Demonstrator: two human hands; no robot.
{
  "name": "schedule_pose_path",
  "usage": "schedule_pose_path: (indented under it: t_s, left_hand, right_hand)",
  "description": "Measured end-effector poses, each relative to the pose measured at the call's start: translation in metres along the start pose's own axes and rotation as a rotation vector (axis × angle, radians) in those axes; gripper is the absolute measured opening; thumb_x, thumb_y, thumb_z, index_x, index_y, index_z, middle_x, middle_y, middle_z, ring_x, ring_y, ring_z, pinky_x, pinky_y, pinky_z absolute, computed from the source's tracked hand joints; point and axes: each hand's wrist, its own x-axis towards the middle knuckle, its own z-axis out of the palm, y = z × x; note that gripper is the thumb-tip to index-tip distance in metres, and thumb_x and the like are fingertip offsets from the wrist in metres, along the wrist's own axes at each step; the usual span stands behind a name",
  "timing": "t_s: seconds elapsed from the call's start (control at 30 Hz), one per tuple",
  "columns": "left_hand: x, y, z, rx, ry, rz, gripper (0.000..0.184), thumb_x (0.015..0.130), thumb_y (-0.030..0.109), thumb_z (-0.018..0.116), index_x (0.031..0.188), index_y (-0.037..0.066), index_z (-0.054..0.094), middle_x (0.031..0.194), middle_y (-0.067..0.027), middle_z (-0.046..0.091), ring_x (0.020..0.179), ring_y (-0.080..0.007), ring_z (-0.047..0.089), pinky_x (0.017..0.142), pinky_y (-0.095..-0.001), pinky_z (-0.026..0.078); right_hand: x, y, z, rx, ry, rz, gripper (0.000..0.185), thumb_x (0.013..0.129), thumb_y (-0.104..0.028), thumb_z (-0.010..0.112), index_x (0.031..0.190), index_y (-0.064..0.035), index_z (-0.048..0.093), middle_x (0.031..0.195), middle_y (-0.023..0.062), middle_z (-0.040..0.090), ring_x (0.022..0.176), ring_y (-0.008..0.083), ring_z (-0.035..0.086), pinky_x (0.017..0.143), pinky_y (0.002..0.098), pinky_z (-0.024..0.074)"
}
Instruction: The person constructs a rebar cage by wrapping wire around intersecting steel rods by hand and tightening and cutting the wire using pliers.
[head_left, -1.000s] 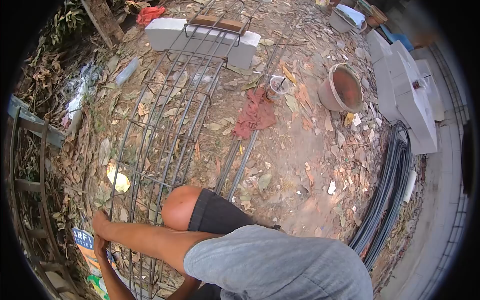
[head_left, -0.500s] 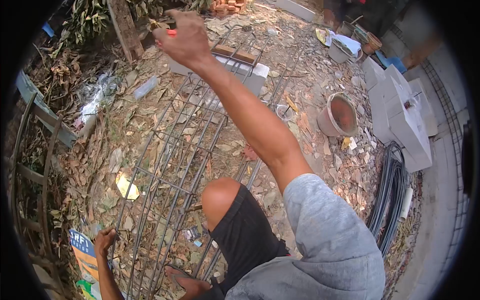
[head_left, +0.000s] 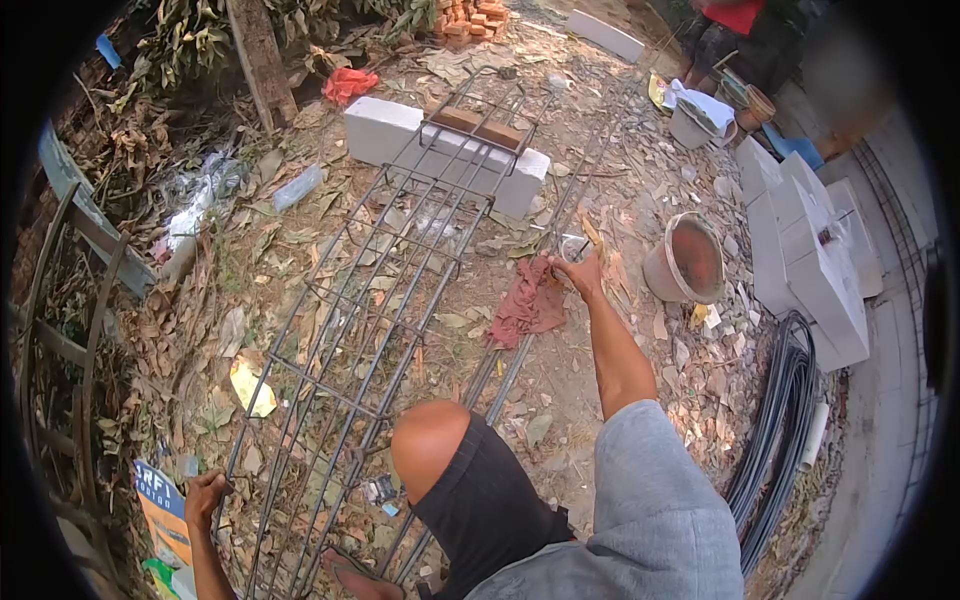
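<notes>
A long cage of steel bars (head_left: 345, 400) slants across the ground, its far end resting on a white block (head_left: 385, 130) with a wooden piece (head_left: 475, 127) on top. At the lower left, my left hand (head_left: 207, 497) is curled beside the cage's outer bar; what its fingers hold is too small to tell. My right hand (head_left: 580, 272) pinches the upper edge of a faded red cloth (head_left: 527, 305), which lies over loose bars right of the cage. Just behind that hand is a clear plastic cup (head_left: 572, 246), partly hidden.
A bucket (head_left: 685, 258) stands at right, near stacked white blocks (head_left: 808, 250) and coiled black bars (head_left: 775, 430). A ladder-like frame (head_left: 85, 350) is at far left, a printed bag (head_left: 165, 510) at lower left. Another person (head_left: 728, 18) is at upper right.
My right hand was beside my left hand, then stretched out over the cage's far end, and has now come down to the red cloth. My left hand has stayed at the lower left.
</notes>
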Motion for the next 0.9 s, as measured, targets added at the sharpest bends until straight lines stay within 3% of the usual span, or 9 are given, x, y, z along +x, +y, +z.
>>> schedule_pose_path:
  t_s: [0.03, 0.1, 0.27, 0.37, 0.53, 0.67, 0.73, 0.83, 0.9]
  left_hand:
    - [-0.002, 0.001, 0.0, 0.02, 0.019, 0.001, 0.044, 0.094, 0.044, 0.062, 0.081, 0.002, 0.067, 0.07, -0.0014, 0.063, 0.067, -0.0121, 0.054, 0.064, -0.0318, 0.041]
    - [-0.002, 0.009, 0.004, 0.061, 0.032, 0.009, 0.044, 0.094, 0.044, 0.062, 0.082, 0.002, 0.065, 0.071, -0.0026, 0.063, 0.068, -0.0132, 0.055, 0.066, -0.0323, 0.042]
    - [0.0, 0.013, 0.001, 0.012, -0.06, 0.044, 0.051, 0.096, 0.049, 0.059, 0.077, 0.001, 0.057, 0.069, -0.0037, 0.059, 0.068, -0.014, 0.053, 0.067, -0.0338, 0.043]
    - [-0.007, 0.017, -0.002, -0.06, -0.085, -0.022, 0.047, 0.097, 0.045, 0.059, 0.078, 0.001, 0.062, 0.069, -0.0001, 0.059, 0.066, -0.0098, 0.049, 0.063, -0.0302, 0.041]
    - [-0.006, 0.02, -0.003, 0.009, -0.07, -0.071, 0.037, 0.098, 0.034, 0.059, 0.085, 0.0, 0.067, 0.072, 0.001, 0.063, 0.065, -0.0078, 0.047, 0.06, -0.0283, 0.038]
    - [-0.003, -0.001, -0.004, -0.045, -0.053, -0.077, 0.032, 0.099, 0.031, 0.059, 0.086, 0.002, 0.067, 0.065, 0.0047, 0.054, 0.061, -0.0059, 0.043, 0.056, -0.0279, 0.034]
    - [0.005, 0.004, -0.002, -0.07, -0.057, -0.086, 0.029, 0.1, 0.029, 0.059, 0.086, 0.004, 0.067, 0.062, 0.0062, 0.049, 0.058, -0.0054, 0.04, 0.054, -0.028, 0.031]
    - [-0.005, 0.028, 0.001, -0.096, -0.035, -0.173, 0.025, 0.101, 0.027, 0.058, 0.088, 0.007, 0.067, 0.061, 0.0077, 0.045, 0.054, -0.0049, 0.035, 0.051, -0.0277, 0.028]
    - [0.0, 0.011, 0.001, -0.155, -0.01, -0.225, 0.023, 0.102, 0.025, 0.057, 0.089, 0.009, 0.068, 0.062, 0.0081, 0.045, 0.053, -0.005, 0.033, 0.05, -0.0272, 0.026]
  right_hand:
    - [0.011, 0.003, 0.009, 0.012, 0.001, 0.04, 0.148, 0.055, -0.054, 0.095, 0.157, 0.0123, 0.01, 0.159, 0.0363, 0.024, 0.148, 0.0478, 0.029, 0.122, 0.0461, 0.0306]
    - [0.02, 0.003, 0.019, -0.127, -0.007, 0.114, 0.145, 0.059, -0.053, 0.094, 0.159, 0.0082, 0.009, 0.158, 0.0349, 0.027, 0.145, 0.0487, 0.035, 0.12, 0.048, 0.0357]
    - [0.002, -0.043, 0.019, -0.292, 0.074, 0.214, 0.101, 0.068, -0.041, 0.09, 0.143, 0.006, 0.042, 0.14, 0.0285, 0.046, 0.129, 0.0473, 0.052, 0.106, 0.052, 0.049]
    - [-0.011, -0.079, 0.013, -0.254, 0.134, -0.033, 0.08, 0.07, -0.037, 0.086, 0.129, 0.0056, 0.053, 0.128, 0.0264, 0.051, 0.121, 0.0479, 0.056, 0.1, 0.0531, 0.0511]
    - [-0.035, -0.107, 0.032, -0.145, -0.068, -0.184, 0.081, 0.07, -0.037, 0.082, 0.133, 0.006, 0.054, 0.129, 0.0284, 0.054, 0.119, 0.0459, 0.057, 0.101, 0.0543, 0.0483]
    - [-0.053, -0.082, 0.081, -0.092, -0.29, -0.202, 0.123, 0.062, -0.056, 0.087, 0.154, 0.0055, 0.033, 0.143, 0.0341, 0.047, 0.136, 0.049, 0.046, 0.112, 0.0522, 0.0414]
    - [-0.084, -0.104, 0.066, -0.28, -0.328, -0.197, 0.135, 0.064, -0.065, 0.086, 0.16, 0.0037, 0.02, 0.152, 0.0343, 0.04, 0.142, 0.0478, 0.041, 0.116, 0.0511, 0.0389]
    - [-0.098, -0.069, 0.054, 0.003, -0.155, -0.275, 0.133, 0.066, -0.068, 0.083, 0.161, 0.0025, 0.022, 0.148, 0.0328, 0.046, 0.139, 0.0447, 0.048, 0.114, 0.0509, 0.0397]
    - [-0.094, -0.019, 0.026, 0.208, -0.213, -0.118, 0.112, 0.079, -0.068, 0.075, 0.159, -0.0028, 0.032, 0.135, 0.0244, 0.06, 0.122, 0.0364, 0.062, 0.1, 0.0476, 0.0497]
